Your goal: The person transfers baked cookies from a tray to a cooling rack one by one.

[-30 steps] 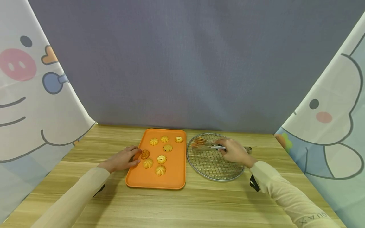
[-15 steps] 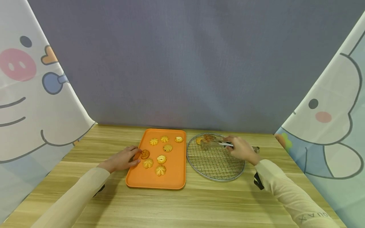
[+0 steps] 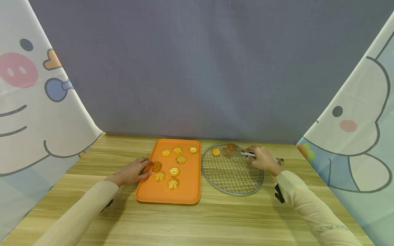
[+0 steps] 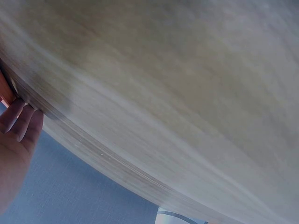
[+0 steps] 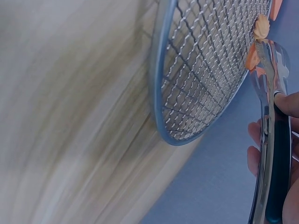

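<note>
Compared with a second ago, the metal tongs have shifted right over the wire rack right of centre, baring a swirled, ridged cookie at its upper left, while the left hand stays with loosely spread fingers at the smooth orange tray's left edge. The right hand's fingers curl round the tongs above the round, crimped mesh; an orange-brown piece by their tips is partly covered, and whether they pinch it I cannot tell.
</note>
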`<state>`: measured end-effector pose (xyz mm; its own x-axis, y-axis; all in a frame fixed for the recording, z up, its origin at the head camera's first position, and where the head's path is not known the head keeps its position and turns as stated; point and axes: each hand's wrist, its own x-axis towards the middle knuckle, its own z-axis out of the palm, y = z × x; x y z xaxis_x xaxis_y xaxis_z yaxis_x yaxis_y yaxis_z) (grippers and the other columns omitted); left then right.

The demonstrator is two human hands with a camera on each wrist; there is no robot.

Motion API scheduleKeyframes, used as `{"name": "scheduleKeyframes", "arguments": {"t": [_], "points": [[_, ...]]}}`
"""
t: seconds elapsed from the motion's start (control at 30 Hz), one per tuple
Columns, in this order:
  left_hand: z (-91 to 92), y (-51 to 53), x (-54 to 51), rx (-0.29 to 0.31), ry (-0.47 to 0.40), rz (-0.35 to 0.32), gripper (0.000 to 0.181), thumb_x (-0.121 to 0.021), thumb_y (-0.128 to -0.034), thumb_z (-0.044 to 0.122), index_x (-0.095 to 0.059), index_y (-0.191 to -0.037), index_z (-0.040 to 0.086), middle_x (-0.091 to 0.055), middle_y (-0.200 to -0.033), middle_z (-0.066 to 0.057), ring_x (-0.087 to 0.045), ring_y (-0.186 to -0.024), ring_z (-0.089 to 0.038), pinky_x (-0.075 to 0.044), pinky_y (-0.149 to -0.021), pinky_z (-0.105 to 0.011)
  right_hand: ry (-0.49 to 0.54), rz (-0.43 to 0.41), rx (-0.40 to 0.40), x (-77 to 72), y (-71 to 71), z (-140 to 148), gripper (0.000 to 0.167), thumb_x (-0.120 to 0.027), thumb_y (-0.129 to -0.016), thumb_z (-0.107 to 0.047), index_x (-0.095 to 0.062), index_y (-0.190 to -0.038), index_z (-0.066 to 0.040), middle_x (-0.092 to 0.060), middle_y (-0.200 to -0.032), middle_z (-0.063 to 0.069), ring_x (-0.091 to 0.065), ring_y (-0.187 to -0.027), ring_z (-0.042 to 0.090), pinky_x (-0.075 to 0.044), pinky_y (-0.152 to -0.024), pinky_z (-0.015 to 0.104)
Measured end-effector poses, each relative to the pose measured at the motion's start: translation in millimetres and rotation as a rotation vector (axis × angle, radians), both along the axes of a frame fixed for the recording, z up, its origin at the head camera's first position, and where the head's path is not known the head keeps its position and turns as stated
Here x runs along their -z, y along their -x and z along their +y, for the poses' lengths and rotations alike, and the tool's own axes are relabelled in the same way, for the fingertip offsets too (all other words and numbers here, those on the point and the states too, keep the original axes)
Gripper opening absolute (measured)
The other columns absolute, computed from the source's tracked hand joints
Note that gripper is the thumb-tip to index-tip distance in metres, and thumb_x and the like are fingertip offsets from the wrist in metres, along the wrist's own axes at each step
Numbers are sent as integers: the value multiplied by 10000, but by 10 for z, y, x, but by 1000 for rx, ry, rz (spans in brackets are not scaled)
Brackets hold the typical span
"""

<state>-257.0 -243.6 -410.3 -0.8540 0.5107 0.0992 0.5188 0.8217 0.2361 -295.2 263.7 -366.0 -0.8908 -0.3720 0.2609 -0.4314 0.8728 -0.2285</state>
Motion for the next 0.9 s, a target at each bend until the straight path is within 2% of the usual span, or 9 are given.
{"name": "scheduleKeyframes", "arguments": {"t": [0.37, 0.53, 0.67, 0.9], "points": [[-1, 9, 10, -8, -3, -1, 464, -557, -908, 305, -494, -1273, 27, -438, -1310, -258, -440, -1186, -431, -406, -923, -548, -1, -13, 22, 38, 49, 2, 360, -601, -784, -16, -598, -1140, 39, -598, -1101, 208, -397, -446, 82, -325, -379, 216], [-3, 8, 3, -8, 3, 7, 451, -557, -909, 296, -500, -1264, 24, -448, -1299, -255, -449, -1175, -431, -409, -919, -547, -24, 0, 27, 61, 49, 0, 361, -599, -775, -18, -605, -1132, 33, -614, -1027, 178, -374, -448, 80, -299, -374, 205], [-4, 8, 5, -4, 9, 15, 443, -558, -908, 291, -504, -1258, 25, -455, -1293, -253, -454, -1170, -432, -405, -923, -549, -43, 28, 26, 72, 42, -9, 349, -595, -777, -22, -613, -1122, 30, -615, -1033, 183, -361, -442, 82, -280, -372, 212], [0, -3, -4, -9, 7, 9, 446, -558, -908, 283, -500, -1261, 16, -450, -1291, -268, -449, -1170, -445, -402, -920, -557, -18, 8, 34, 69, 49, -16, 363, -597, -774, -21, -605, -1133, 32, -612, -1020, 185, -345, -422, 73, -267, -359, 177]]}}
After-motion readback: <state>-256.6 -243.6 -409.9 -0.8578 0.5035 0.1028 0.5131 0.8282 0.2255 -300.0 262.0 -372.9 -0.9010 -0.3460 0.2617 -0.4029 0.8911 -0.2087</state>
